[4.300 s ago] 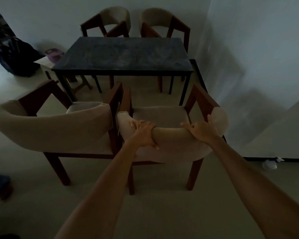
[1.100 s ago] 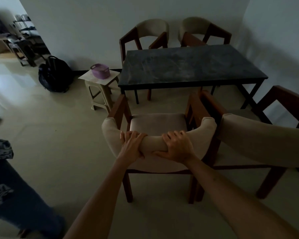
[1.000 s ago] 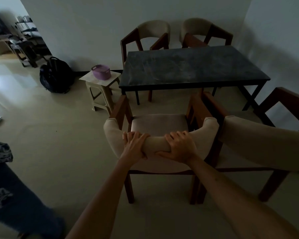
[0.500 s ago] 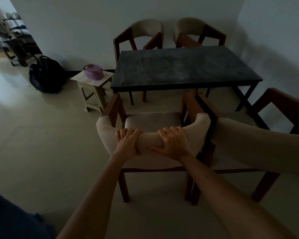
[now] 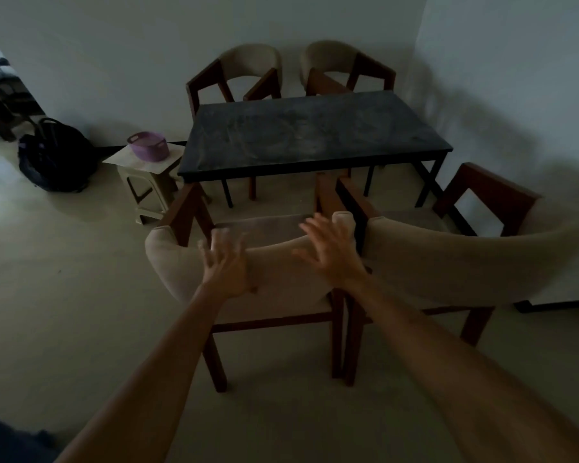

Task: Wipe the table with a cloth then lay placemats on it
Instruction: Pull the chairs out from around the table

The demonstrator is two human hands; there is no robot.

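now off the chair back, both grips released.
left hand, right hand: fingers spread, leaving table edge reachable for wiping.

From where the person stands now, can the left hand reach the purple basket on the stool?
Probably not. The left hand is open over the near chair's backrest; the purple basket sits well beyond, past the chair, on the stool.
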